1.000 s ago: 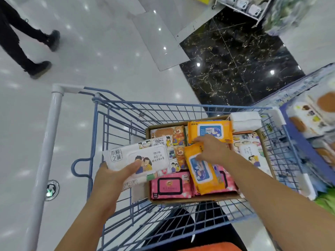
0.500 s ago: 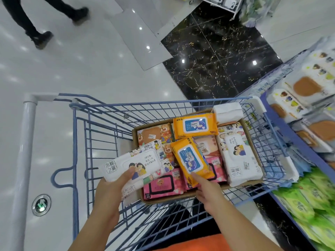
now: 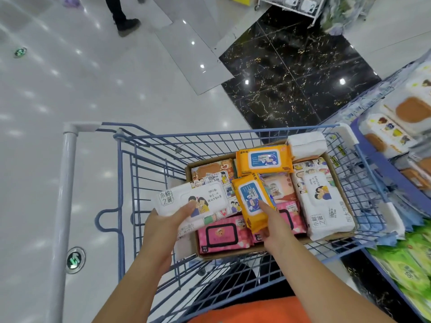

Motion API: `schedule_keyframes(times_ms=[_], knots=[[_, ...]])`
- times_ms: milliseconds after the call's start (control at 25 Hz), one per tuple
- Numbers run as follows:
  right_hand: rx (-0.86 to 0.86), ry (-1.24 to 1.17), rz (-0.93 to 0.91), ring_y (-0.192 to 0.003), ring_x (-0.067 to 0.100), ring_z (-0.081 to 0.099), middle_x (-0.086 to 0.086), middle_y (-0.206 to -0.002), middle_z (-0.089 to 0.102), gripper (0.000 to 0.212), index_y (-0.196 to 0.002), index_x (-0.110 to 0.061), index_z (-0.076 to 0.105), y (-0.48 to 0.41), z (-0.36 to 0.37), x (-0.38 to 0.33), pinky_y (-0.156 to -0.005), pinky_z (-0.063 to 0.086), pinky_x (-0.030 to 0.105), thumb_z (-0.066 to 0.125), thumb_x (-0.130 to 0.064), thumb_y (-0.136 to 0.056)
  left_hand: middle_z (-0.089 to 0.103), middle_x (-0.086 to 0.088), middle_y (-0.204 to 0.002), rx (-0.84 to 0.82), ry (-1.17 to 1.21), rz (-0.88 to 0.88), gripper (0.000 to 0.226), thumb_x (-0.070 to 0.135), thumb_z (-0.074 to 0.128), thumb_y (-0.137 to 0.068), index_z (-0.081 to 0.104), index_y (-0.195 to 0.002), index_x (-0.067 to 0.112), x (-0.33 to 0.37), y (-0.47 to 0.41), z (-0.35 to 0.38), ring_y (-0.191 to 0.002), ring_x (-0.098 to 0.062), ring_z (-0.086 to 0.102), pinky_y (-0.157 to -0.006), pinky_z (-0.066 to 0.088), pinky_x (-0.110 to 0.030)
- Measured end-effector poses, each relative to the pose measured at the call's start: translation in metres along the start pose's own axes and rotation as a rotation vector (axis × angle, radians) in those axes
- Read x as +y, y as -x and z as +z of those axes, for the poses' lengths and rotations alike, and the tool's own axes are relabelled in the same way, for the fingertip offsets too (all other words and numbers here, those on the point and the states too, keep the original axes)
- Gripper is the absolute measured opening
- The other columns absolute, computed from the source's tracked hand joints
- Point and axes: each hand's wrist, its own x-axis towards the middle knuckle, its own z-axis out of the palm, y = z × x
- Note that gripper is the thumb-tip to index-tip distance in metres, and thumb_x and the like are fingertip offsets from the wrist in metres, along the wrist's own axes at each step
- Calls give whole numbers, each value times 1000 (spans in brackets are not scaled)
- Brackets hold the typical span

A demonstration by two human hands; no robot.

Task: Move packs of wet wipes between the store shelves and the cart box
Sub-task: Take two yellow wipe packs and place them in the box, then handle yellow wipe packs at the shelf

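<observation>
A blue wire cart [image 3: 233, 134] carries a cardboard box [image 3: 233, 254] filled with several packs of wet wipes. My left hand [image 3: 163, 226] grips a white pack with a cartoon couple [image 3: 193, 201] over the box's near left corner. My right hand [image 3: 271, 226] holds the near end of an orange pack with a blue lid [image 3: 250, 199], thumb on top, tilted above the pink packs [image 3: 222, 233]. A second orange pack [image 3: 263, 160] lies at the far side, and a large white pack [image 3: 326, 203] fills the right side.
Store shelves [image 3: 384, 166] on the right hold white and orange packs [image 3: 401, 127] above and green packs [image 3: 410, 266] below. The cart's white handle post [image 3: 66, 183] stands at left. A person's legs [image 3: 121, 17] are far off on the shiny floor.
My right hand left the far orange pack, came to the near end of the tilted orange pack and took hold of it. The view turned right; the walking person went further away.
</observation>
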Motion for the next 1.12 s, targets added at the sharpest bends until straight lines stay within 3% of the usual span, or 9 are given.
schedule_keyframes(times_ms=[80,200,360,520,680,800,880,1040,1120], knots=[[43,62,-58,-90,20,70,8,-97,78,35,-107,-13,71,11,-10,-5,-87,50,37,81,-33,-81,80,-4,-103,-22,-14,17,40,14,83,-79,70,-117,16,4,-3,3,-91,-20,78,-64,61,-27],[80,57,-211,-84,25,75,9,-93,79,34,-106,-7,72,41,-42,-20,-74,58,35,85,-21,-77,81,-2,-101,-67,-8,30,38,14,83,-80,71,-116,17,10,-4,10,-89,-19,78,-64,60,-26],[-3,-40,-381,-97,28,75,9,-106,77,38,-116,-11,69,93,-93,-47,-81,58,40,78,-10,-80,80,-3,-105,-204,-62,25,42,18,82,-81,70,-121,16,16,-5,38,-93,-20,78,-84,59,-37],[61,-77,-515,-88,32,76,16,-101,77,39,-109,-5,71,135,-141,-77,-78,61,43,79,-18,-73,80,-7,-105,-347,-113,72,50,27,86,-72,72,-118,17,36,15,90,-100,-33,76,-91,58,-51],[181,-137,-659,-86,32,76,12,-95,79,47,-108,-3,70,182,-191,-113,-84,58,47,83,-27,-70,81,-2,-96,-484,-133,240,33,13,81,-78,74,-110,11,68,67,142,-89,-19,78,-64,61,-26],[253,-128,-812,-80,28,77,7,-88,79,32,-99,-7,72,230,-241,-142,-81,60,47,82,-28,-77,81,2,-99,-623,-198,387,55,29,93,-59,73,-110,17,94,123,186,-89,-16,78,-75,60,-32],[312,-129,-914,-80,32,75,8,-86,79,29,-90,-9,73,266,-277,-160,-81,59,53,82,-33,-77,81,1,-98,-692,-208,475,68,31,96,-45,74,-108,18,109,163,218,-86,-16,78,-66,60,-27],[388,-251,-1079,-72,30,68,16,-82,76,25,-80,-10,68,337,-360,-191,-64,52,38,80,-32,-80,81,-8,-97,-831,-200,588,64,33,97,-48,75,-104,13,131,253,285,-88,-26,78,-59,61,-28],[408,-286,-1142,-77,35,73,14,-84,77,26,-90,-7,71,370,-399,-202,-68,58,45,80,-28,-80,80,-8,-99,-899,-202,638,60,32,95,-52,75,-106,13,141,296,313,-94,-31,77,-65,61,-33]])
